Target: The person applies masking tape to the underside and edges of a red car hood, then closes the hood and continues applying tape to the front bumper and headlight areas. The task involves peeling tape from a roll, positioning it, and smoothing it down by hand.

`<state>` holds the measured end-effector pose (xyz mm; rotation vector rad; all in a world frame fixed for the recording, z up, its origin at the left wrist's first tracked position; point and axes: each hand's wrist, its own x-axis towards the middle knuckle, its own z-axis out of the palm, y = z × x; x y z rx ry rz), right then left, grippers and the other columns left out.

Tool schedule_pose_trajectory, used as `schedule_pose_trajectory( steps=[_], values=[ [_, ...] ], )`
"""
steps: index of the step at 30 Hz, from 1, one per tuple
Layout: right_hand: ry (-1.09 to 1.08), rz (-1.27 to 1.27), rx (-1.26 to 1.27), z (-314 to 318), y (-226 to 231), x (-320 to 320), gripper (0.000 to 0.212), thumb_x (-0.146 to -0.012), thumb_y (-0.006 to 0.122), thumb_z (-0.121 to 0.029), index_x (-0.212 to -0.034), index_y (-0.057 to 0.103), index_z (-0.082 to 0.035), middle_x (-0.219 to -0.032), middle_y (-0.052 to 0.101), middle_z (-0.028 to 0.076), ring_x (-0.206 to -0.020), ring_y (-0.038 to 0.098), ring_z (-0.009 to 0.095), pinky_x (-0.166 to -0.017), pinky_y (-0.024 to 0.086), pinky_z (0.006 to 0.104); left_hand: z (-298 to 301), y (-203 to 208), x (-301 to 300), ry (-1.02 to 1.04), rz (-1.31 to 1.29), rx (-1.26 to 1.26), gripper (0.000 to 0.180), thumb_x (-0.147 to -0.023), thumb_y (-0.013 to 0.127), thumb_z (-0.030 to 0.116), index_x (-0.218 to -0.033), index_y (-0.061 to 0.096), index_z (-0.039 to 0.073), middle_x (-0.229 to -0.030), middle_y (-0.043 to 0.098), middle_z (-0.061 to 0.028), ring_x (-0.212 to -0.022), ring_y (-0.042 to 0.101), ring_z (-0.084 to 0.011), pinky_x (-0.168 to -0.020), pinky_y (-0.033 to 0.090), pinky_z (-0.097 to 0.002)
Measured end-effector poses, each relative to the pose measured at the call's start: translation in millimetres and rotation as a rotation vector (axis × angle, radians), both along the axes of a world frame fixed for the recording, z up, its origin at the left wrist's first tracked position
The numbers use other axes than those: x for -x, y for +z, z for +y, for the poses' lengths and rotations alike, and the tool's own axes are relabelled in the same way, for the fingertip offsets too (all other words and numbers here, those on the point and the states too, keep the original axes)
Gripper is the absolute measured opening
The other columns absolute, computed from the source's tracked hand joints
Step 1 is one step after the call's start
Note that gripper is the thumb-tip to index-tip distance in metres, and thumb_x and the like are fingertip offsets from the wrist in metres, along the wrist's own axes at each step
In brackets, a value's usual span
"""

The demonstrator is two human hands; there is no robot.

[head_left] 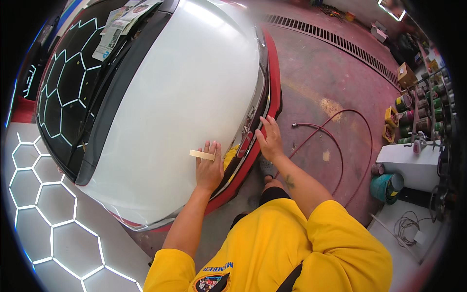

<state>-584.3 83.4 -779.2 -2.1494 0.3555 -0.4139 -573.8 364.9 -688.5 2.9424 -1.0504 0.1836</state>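
Note:
My left hand [209, 171] rests on the white hood [177, 87] of a car, near its front edge. A cream roll of masking tape [202, 155], seen edge-on, is carried at its fingers, which point forward. How the fingers pass through or around the roll is partly hidden. My right hand [270, 139] is raised beside the car's front, by the grille and the red bumper [275, 73]. Its fingers are spread and nothing is in them. Whether it touches the trim I cannot tell.
Sheets of newspaper [116, 34] lie over the windshield. A red hose [342, 165] loops across the floor to the right. Shelves of paint cans [423, 111], a cardboard box [406, 75] and a teal tub [383, 188] stand along the right side. A floor grate [335, 41] runs beyond.

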Motion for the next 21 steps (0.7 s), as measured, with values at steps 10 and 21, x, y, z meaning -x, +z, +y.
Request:
schedule_pose_trajectory(
  steps=[10,21],
  values=[
    [0.093,1.465,0.174,-180.3,-94.1,466.2,0.058,-0.095,0.076,-0.041,-0.136,0.072,-0.001,-0.141,0.069,0.024,-0.134,0.065,0.04,-0.112,0.053,0.0456,84.5,-8.4,239.4,0.163,0.396,0.267,0.053,-0.095,0.072,0.018,-0.144,0.063,0.003,-0.127,0.072,-0.0178,-0.107,0.071,-0.0401,-0.093,0.057,-0.0507],
    [0.305,0.831,0.094,-190.1,-70.3,323.4,0.05,-0.099,0.075,-0.031,-0.136,0.069,0.003,-0.123,0.077,0.025,-0.113,0.075,0.036,-0.097,0.058,0.0429,133.9,-130.7,495.4,1.268,0.943,0.494,0.043,-0.095,0.078,0.03,-0.127,0.078,0.002,-0.12,0.079,-0.0233,-0.114,0.076,-0.0367,-0.101,0.057,-0.0423]
  ],
)
